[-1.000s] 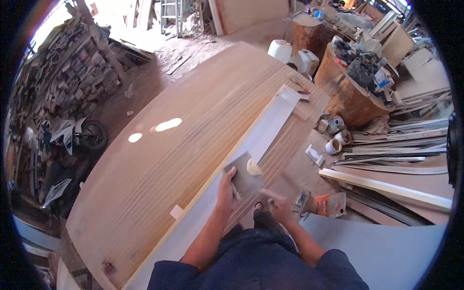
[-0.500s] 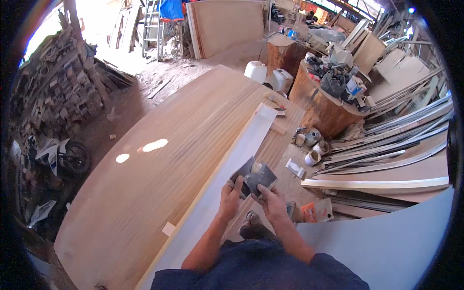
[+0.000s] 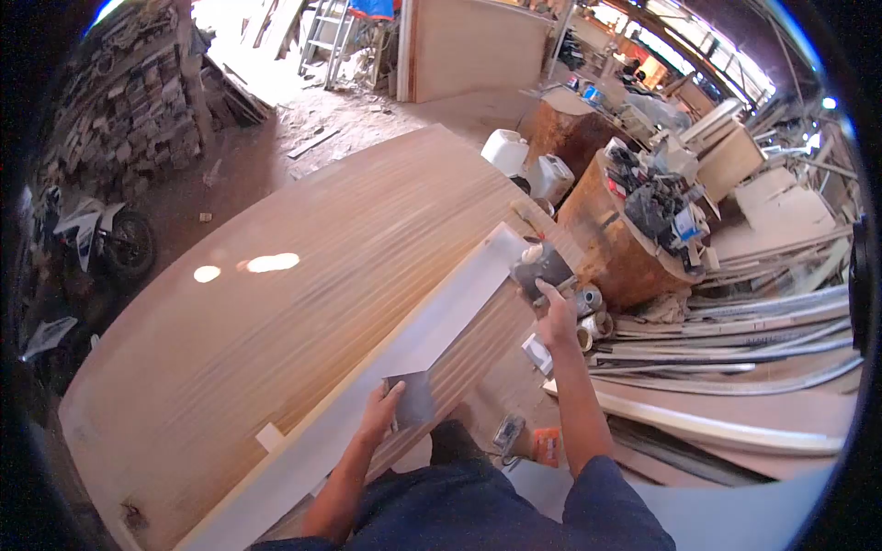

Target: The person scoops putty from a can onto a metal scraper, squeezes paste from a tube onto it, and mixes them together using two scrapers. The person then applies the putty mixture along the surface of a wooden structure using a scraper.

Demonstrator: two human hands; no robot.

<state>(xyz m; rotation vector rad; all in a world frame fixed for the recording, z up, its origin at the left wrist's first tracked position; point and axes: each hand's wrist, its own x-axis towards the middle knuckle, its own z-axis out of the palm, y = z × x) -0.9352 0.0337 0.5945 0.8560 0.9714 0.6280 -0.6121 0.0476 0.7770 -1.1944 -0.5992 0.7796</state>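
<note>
My left hand (image 3: 378, 413) is closed around the edge of a flat grey scraper plate (image 3: 415, 400), held over the near part of a long white strip (image 3: 459, 308). My right hand (image 3: 557, 321) reaches further out, gripping a dark scraper plate (image 3: 542, 272) that bears a dab of pale cream paste (image 3: 532, 253). This second plate is by the far end of the strip; whether it touches the wood is unclear. Beneath lies a large curved wooden tabletop (image 3: 303, 340) with striped grain.
Tree-trunk stumps (image 3: 597, 216) heaped with clutter stand beyond the tabletop, beside white jerrycans (image 3: 505, 151). Tins (image 3: 590, 298) sit near my right arm. Long strips (image 3: 735, 358) are stacked at right. A small wooden block (image 3: 271, 437) lies against the strip; a motorbike (image 3: 124, 241) is at left.
My hands have moved apart. The left drew back toward me with its plate; the right went forward and right with the paste-bearing plate. The view has shifted slightly.
</note>
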